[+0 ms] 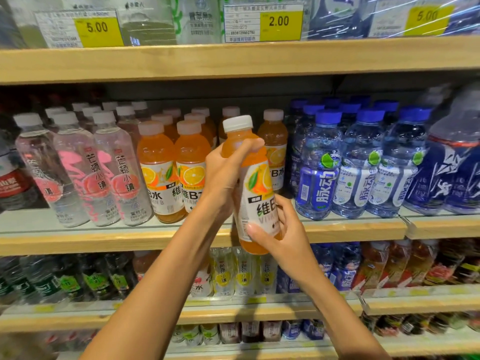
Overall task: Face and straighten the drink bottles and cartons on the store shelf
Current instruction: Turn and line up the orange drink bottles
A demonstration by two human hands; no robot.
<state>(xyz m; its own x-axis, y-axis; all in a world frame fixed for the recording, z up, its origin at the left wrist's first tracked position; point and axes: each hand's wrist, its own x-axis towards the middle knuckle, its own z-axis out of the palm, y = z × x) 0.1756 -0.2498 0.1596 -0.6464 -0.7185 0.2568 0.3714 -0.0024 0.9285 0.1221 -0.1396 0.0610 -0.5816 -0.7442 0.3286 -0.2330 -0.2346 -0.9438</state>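
An orange vitamin drink bottle (255, 183) with a white cap and an orange-slice label is held out in front of the middle shelf (78, 240), tilted slightly left. My left hand (223, 178) grips its shoulder and upper body, thumb across the front. My right hand (275, 229) holds its lower part, fingers curled round the label. Behind it stand more of the same orange bottles (158, 172), with an open slot in the front row where my hands are.
Clear pink-labelled bottles (117, 172) stand left of the orange ones; blue-capped bottles (319, 167) fill the right side. Yellow price tags (279, 23) hang on the upper shelf. Lower shelves hold green, yellow and red-labelled bottles.
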